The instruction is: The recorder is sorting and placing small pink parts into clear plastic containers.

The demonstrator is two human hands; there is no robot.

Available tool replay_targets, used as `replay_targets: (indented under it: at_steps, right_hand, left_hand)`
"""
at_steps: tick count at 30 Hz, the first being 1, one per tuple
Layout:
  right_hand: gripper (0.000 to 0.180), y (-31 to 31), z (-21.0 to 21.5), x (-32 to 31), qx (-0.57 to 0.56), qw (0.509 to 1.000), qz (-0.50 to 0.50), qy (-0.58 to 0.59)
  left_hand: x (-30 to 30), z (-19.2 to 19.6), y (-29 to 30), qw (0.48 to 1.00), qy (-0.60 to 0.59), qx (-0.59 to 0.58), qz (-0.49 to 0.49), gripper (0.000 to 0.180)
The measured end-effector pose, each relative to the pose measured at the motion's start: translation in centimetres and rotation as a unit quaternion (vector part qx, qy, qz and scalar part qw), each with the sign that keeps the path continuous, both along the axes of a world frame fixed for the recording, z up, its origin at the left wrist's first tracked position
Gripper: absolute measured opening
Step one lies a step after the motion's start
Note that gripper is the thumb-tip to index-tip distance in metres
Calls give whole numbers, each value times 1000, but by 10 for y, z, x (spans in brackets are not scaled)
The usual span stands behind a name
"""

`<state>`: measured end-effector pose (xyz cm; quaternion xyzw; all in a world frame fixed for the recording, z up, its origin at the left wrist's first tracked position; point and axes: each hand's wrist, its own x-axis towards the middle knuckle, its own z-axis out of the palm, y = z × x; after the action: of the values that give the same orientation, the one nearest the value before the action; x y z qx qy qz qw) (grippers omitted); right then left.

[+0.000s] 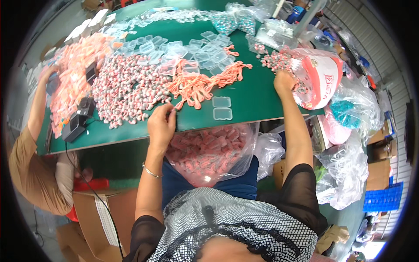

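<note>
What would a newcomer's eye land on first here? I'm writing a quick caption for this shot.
Probably the big heap of pink-and-grey small parts spread over the green table, with a tangle of orange cords beside it. The left hand pinches at the cords' near end, while the right hand reaches into an open bag at the table's right.

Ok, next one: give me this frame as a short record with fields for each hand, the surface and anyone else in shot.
left hand: pinching an orange corded piece at the table's near edge
right hand: resting on small pink-grey pieces beside a white and red bag
surface: green table, clear small cases, big pink-grey pile
lap: clear bag of packed pieces
other person: a brown sleeve at left
</note>
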<state>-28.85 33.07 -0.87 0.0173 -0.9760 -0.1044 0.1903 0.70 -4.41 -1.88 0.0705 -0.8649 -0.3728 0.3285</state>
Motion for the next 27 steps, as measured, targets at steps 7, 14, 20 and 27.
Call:
replay_targets:
  at_steps: [7, 14, 20, 27]
  right_hand:
    - [11, 10, -6, 16, -61, 989, 109, 73]
    - [10, -70, 16, 132, -476, 797, 366, -64]
    - [10, -109, 12, 198, -391, 801, 436, -124]
    - [10, -111, 22, 193, -297, 830, 463, -95]
  left_hand:
    - [-12, 14, 38, 981, 17, 129, -143, 11]
    - [-35, 13, 75, 981, -23, 20, -191, 10]
    - [-37, 8, 81, 981, -51, -37, -185, 12]
    - [-33, 7, 78, 976, -58, -82, -194, 22]
